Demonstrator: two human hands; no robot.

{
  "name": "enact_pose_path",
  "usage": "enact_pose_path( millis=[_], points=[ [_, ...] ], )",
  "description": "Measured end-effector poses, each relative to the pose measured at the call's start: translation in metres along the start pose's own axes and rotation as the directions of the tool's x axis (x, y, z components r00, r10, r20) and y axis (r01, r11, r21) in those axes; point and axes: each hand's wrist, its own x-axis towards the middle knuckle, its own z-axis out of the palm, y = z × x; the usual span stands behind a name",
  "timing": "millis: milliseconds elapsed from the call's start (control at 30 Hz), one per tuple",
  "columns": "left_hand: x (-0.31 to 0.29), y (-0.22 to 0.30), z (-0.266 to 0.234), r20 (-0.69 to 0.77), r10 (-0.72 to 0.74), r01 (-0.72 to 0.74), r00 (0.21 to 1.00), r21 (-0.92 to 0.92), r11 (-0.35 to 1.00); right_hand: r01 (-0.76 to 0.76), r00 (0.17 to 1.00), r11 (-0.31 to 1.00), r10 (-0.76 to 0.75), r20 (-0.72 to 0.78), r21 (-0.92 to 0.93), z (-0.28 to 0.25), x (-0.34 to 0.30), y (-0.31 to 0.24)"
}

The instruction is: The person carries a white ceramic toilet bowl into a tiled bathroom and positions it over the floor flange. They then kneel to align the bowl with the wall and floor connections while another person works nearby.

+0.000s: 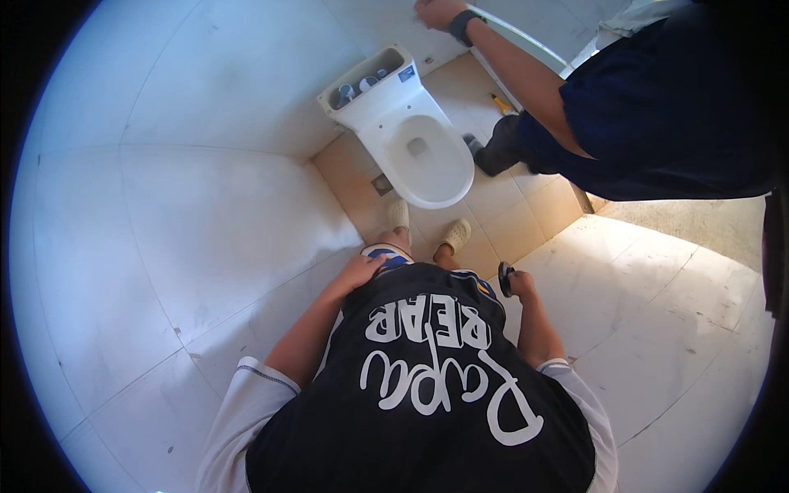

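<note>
The black round-ended tool (504,279) is just right of the frame's centre; the right hand (522,284) has its fingers wrapped round it, right forearm (538,333) slanting up from lower right; a firm grip, clear of the white toilet (403,115) at upper centre, seems wisest; the left hand (359,271) rests on the shorts (388,254), finger spacing unclear.

Room: a tiled bathroom
Toilet (386,123): white, its cistern (374,102) uncovered, with fittings (367,83) showing inside
Floor (493,199): beige tiles, a drain (381,184) near the left edge
Walls (222,205): large, pale, glossy tiles
</note>
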Motion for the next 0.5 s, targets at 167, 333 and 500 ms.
enact_pose_path(
  millis=[167,333,500],
  points=[
    [0.015,-0.004,-0.008,-0.052,0.02,-0.025,0.998,-0.081,0.996,-0.219,0.972,0.941,0.189,0.137,0.256,-0.017,-0.009,0.0],
    [0.047,-0.013,-0.027,-0.064,0.093,-0.098,0.994,-0.076,0.992,-0.213,0.973,0.769,0.225,0.056,0.603,-0.039,-0.028,-0.032],
    [0.078,-0.028,-0.037,-0.12,0.062,-0.084,0.991,-0.19,0.978,-0.212,0.967,0.771,0.256,0.013,0.6,-0.046,-0.043,-0.071]
  ],
)
